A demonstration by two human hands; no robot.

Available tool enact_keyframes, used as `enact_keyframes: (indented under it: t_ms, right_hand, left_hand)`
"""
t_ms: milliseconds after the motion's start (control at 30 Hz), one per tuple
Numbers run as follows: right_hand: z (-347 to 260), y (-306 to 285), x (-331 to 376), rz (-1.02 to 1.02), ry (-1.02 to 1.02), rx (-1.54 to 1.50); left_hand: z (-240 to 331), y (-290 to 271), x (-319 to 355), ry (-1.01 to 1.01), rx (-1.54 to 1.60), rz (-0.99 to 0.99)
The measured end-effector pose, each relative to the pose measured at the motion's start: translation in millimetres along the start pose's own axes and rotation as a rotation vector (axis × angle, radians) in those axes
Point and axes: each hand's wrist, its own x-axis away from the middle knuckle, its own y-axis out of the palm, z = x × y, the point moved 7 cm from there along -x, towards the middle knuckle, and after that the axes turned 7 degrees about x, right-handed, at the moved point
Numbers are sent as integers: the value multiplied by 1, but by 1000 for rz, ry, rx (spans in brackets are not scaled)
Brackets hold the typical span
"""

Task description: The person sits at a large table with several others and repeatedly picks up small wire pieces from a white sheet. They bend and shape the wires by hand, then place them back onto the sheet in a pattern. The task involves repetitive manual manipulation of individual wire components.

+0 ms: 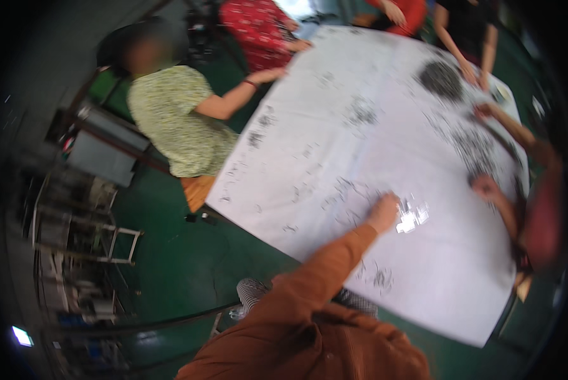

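Observation:
My left hand (384,213) reaches over the white tabletop (436,278), its brown sleeve (331,263) coming up from below. The fingers look closed together in a pinch; blur hides what, if anything, is between them. Right beside the fingertips lies a cluster of bright, shiny flat pieces (412,218). Small dark slender pieces (344,193) are scattered to the left of the hand. Another small group of dark pieces (382,277) lies nearer to me. My right hand does not show.
At the far right are a dense dark pile (441,80) and a spread of dark pieces (474,152). A co-worker's hand (485,188) works beside them. More people sit around, one in a yellow-green shirt (173,117). Metal frames (122,244) stand on the green floor at left.

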Motion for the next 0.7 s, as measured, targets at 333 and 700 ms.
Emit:
enact_keyframes:
  t_ms: [333, 700]
  right_hand:
    - [-38, -59, -45, 104, 7, -144]
    - [-38, -91, -62, 151, 41, -172]
  left_hand:
    - [1, 1, -5, -215, 106, -53]
    - [16, -8, 8, -156, 54, -74]
